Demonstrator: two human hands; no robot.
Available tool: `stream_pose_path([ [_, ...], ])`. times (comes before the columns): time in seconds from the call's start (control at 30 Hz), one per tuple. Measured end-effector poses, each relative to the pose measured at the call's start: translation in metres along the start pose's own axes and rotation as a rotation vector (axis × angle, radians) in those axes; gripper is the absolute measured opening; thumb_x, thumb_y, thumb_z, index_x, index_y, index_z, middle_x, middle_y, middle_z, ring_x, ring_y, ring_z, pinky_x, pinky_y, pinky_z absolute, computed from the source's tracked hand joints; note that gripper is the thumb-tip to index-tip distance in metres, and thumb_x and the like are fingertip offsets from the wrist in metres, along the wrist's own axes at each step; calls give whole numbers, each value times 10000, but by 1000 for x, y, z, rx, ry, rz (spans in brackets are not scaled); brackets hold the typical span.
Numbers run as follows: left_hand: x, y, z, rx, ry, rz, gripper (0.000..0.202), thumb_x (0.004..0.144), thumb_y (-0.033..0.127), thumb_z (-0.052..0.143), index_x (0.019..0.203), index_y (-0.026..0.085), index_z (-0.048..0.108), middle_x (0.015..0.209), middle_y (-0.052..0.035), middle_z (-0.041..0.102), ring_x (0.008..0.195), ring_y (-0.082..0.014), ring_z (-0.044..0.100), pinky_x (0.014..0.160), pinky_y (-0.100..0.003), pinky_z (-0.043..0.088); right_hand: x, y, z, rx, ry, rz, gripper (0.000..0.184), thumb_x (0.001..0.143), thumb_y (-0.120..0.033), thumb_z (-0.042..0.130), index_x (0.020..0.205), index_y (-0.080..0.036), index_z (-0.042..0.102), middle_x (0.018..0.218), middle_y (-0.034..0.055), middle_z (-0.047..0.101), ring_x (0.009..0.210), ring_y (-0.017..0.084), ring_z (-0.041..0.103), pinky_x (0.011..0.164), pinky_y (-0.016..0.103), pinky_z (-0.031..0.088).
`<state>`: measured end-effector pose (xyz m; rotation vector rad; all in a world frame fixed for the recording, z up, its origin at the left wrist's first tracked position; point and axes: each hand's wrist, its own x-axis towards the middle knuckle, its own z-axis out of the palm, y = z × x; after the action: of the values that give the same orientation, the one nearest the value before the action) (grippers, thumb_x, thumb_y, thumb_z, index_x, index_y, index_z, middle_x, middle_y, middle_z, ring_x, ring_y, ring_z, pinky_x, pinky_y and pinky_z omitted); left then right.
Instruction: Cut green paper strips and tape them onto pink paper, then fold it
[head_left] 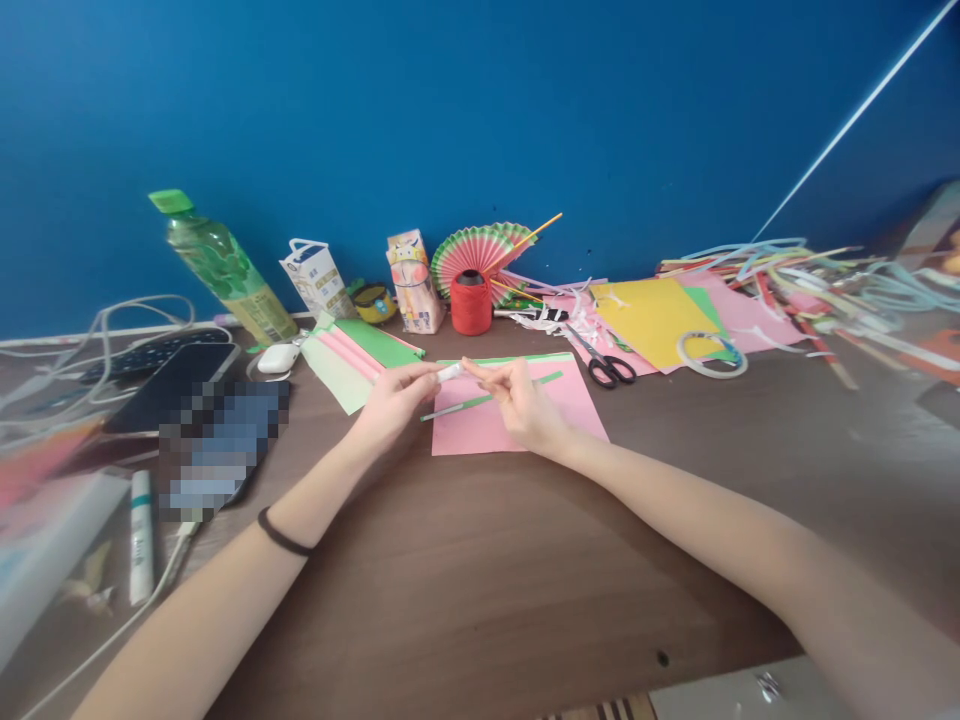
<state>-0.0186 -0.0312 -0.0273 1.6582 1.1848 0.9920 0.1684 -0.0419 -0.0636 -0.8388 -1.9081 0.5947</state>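
Observation:
My left hand (394, 400) and my right hand (525, 400) meet over a pink paper sheet (570, 400) on the brown desk (465, 560). Both pinch a small white rolled strip (451, 372) between their fingertips, left hand on its left end, right hand on its right end. A thin green paper stick (487, 398) lies slantwise on the pink sheet just below the hands. A black band circles my left wrist.
Behind the hands stand a red thread spool (471, 302), black scissors (604, 362), a folded paper fan (480, 252), a tape ring (711, 355), yellow paper (652, 320) and loose strips. At the left are a green bottle (221, 265), cartons, phone, cables, glue stick (140, 535).

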Motion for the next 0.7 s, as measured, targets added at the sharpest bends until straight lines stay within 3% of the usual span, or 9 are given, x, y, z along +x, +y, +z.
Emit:
stream_pose_path([
  [0.2,2,2,-4,153,10,60,315,784,313,416,929,149,641,599,14,489,660,-151,484,709,-288,407,3,1,3,185,68,51,117,925,-331,303,854,-245,266,1140,135,610,1012,183,599,844,417,466],
  [0.3,1,0,-2,317,-24,91,352,816,329,387,1034,161,605,791,-23,595,753,-168,524,753,-299,408,7,6,4,309,187,50,128,919,-354,320,882,-241,273,1074,112,623,972,161,608,848,394,467],
  [0.43,1,-6,-2,615,-74,208,352,837,281,367,1097,171,577,951,-60,621,844,-194,540,802,-339,400,11,11,2,299,299,121,146,894,-365,375,909,-230,319,892,51,619,829,141,614,777,344,479],
  [0.57,4,-19,-5,852,-106,379,331,861,230,339,1085,156,570,938,-85,629,905,-215,525,826,-365,386,11,12,0,254,280,174,108,876,-313,400,916,-225,351,690,-17,556,679,127,570,676,309,458],
  [0.7,8,-30,-7,951,-99,432,292,861,218,352,1031,145,578,957,-95,621,906,-220,519,819,-369,387,12,13,0,275,245,233,70,861,-273,398,897,-231,354,628,-45,519,614,117,547,621,288,435],
])
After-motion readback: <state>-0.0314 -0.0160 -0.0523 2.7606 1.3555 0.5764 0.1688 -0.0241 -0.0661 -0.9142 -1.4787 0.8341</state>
